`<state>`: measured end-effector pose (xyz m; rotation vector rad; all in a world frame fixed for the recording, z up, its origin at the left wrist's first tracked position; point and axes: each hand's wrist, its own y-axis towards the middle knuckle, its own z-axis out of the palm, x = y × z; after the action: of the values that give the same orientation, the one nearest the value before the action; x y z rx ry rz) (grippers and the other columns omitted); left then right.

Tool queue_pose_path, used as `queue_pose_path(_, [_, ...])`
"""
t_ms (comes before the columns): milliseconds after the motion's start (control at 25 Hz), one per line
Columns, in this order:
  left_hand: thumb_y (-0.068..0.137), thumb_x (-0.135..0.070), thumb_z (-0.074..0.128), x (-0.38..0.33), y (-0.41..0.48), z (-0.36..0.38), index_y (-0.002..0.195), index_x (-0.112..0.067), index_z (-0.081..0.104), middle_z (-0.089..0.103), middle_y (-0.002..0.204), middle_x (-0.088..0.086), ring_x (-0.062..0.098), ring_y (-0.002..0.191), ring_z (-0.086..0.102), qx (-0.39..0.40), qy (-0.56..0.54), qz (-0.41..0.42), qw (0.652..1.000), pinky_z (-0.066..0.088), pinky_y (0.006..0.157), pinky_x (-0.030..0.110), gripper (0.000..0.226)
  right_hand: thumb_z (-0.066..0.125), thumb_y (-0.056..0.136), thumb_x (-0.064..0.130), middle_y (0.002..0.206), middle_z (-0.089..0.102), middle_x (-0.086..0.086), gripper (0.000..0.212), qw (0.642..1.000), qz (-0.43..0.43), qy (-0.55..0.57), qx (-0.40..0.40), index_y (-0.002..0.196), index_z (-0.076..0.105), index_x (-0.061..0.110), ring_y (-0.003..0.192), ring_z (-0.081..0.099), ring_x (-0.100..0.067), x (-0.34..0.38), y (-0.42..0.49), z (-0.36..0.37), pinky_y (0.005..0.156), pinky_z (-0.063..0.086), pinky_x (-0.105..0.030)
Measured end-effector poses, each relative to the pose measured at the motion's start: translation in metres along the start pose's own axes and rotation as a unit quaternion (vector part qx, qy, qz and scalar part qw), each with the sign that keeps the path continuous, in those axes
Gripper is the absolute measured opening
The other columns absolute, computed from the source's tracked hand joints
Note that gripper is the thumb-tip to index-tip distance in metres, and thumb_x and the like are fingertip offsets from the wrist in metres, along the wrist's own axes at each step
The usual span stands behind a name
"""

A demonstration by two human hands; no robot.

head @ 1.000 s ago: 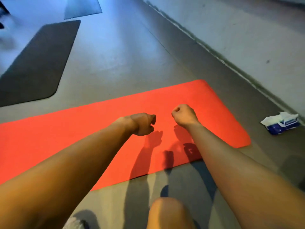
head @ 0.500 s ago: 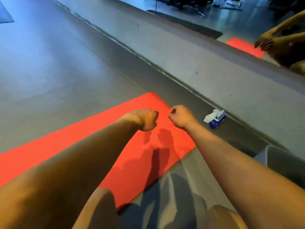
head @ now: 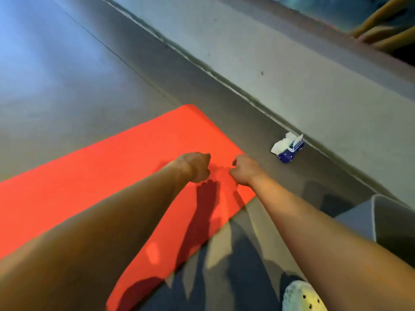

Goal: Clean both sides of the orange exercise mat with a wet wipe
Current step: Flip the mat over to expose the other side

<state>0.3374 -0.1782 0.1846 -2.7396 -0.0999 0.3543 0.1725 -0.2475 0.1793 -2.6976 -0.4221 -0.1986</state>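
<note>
1. We saw the orange exercise mat (head: 101, 176) lying flat on a grey floor (head: 67, 86). It ran in from the left edge of the view and ended in a rounded corner near the middle.
2. The left hand (head: 196, 167) hung above the mat's right end. Its fingers were curled into a closed fist, and nothing showed inside it. The bare forearm reached across the mat from the lower left.
3. The right hand (head: 244, 169) was just beside the left one, over the mat's right-hand edge. It too was balled into a fist with nothing visible in its grasp. The two fists sat close together but apart.
4. Dark shadows of both arms fell on the mat just beneath the fists.
5. The blue and white wet wipe pack (head: 288, 149) lay on the floor to the right of the mat, apart from it and near the foot of a pale wall (head: 292, 63). Neither hand touched it.
6. A white shoe (head: 301, 297) with small holes showed on the floor to the right of the mat's near corner.
7. A grey object (head: 386, 218) stood further right of the mat. We could not tell what it was.
</note>
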Motion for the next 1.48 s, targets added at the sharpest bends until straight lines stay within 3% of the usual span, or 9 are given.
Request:
queue_pose_path(240, [0.100,-0.034,0.050,-0.035,0.097,0.105,0.129,-0.003,0.047,0.064,0.123,0.022,0.039,0.116,0.061,0.012,-0.085,-0.118,0.989,0.046,0.082,0.039,0.043,0.057,0.090,0.025,0.130,0.060,-0.024,0.039,0.998,-0.034,-0.012,0.045,0.122,0.062,0.003,0.120,0.061,-0.037,-0.070,0.139,0.072,0.097,0.050,-0.039])
queue_pose_path(600, [0.103,-0.031,0.041,-0.076,0.145,0.148,0.120,-0.004,0.046,0.065,0.118,0.023,0.042,0.109,0.063,-0.018,-0.058,-0.212,0.975,0.046,0.083,0.041,0.032,0.071,0.074,0.066,0.147,0.038,-0.022,0.089,0.992,0.122,-0.007,-0.005,0.142,0.042,0.016,0.135,0.036,-0.047,-0.126,0.206,0.130,0.110,0.031,-0.063])
queue_pose_path(840, [0.098,-0.064,0.023,-0.086,0.163,0.156,0.144,-0.014,0.042,0.056,0.134,0.024,0.041,0.122,0.056,0.025,-0.155,-0.292,0.944,0.042,0.098,0.041,0.071,0.077,0.079,0.035,0.131,0.048,-0.012,0.059,0.990,0.060,-0.012,-0.127,0.128,0.048,0.019,0.121,0.048,-0.035,-0.137,0.198,0.102,0.097,0.044,-0.048])
queue_pose_path(1040, [0.087,-0.086,0.022,-0.098,0.152,0.097,0.125,-0.011,0.055,0.058,0.123,0.015,0.037,0.109,0.057,-0.058,-0.489,-0.367,0.790,0.051,0.095,0.053,0.089,0.042,0.101,0.008,0.133,0.055,-0.014,0.030,0.983,-0.060,-0.008,-0.171,0.130,0.049,0.009,0.120,0.060,-0.033,-0.094,0.159,0.053,0.093,0.051,-0.042])
queue_pose_path(1120, [0.079,-0.091,0.033,-0.094,0.144,0.065,0.138,-0.015,0.050,0.055,0.123,0.016,0.040,0.109,0.056,-0.083,-0.596,-0.355,0.716,0.053,0.090,0.058,0.098,0.047,0.099,0.011,0.128,0.062,-0.014,0.028,0.984,-0.095,0.021,-0.147,0.127,0.051,0.009,0.117,0.064,-0.033,-0.067,0.135,0.035,0.091,0.052,-0.041])
queue_pose_path(1200, [0.078,-0.084,0.049,-0.080,0.128,0.032,0.122,-0.018,0.058,0.063,0.109,0.015,0.038,0.098,0.065,-0.087,-0.677,-0.318,0.657,0.057,0.081,0.052,0.079,0.061,0.089,0.020,0.118,0.068,-0.016,0.035,0.978,-0.148,0.110,-0.094,0.121,0.054,0.007,0.110,0.067,-0.034,-0.033,0.110,0.020,0.083,0.052,-0.038])
queue_pose_path(1320, [0.096,-0.032,0.046,-0.049,0.085,-0.003,0.084,-0.015,0.060,0.062,0.065,0.005,0.020,0.056,0.063,-0.050,-0.664,-0.254,0.702,0.053,0.057,0.029,0.025,0.066,0.074,0.018,0.088,0.070,-0.012,0.027,0.933,-0.196,0.303,0.023,0.098,0.059,0.009,0.084,0.070,-0.030,0.015,0.075,-0.004,0.061,0.049,-0.034])
queue_pose_path(1400, [0.100,-0.008,0.035,-0.024,0.048,-0.019,0.079,-0.011,0.054,0.056,0.062,0.006,0.013,0.045,0.059,-0.089,-0.604,-0.256,0.750,0.050,0.048,0.023,0.029,0.078,0.074,0.014,0.077,0.061,-0.006,0.029,0.877,-0.212,0.408,0.140,0.083,0.051,0.016,0.069,0.062,-0.020,0.043,0.050,-0.006,0.056,0.050,-0.033])
queue_pose_path(1480, [0.105,-0.013,0.033,0.009,0.008,-0.028,0.079,-0.014,0.050,0.052,0.072,0.003,0.010,0.044,0.057,-0.144,-0.532,-0.302,0.778,0.045,0.037,0.018,0.032,0.082,0.079,0.019,0.086,0.062,-0.007,0.029,0.825,-0.247,0.451,0.234,0.088,0.054,0.016,0.079,0.060,-0.016,0.075,0.025,0.003,0.066,0.052,-0.031])
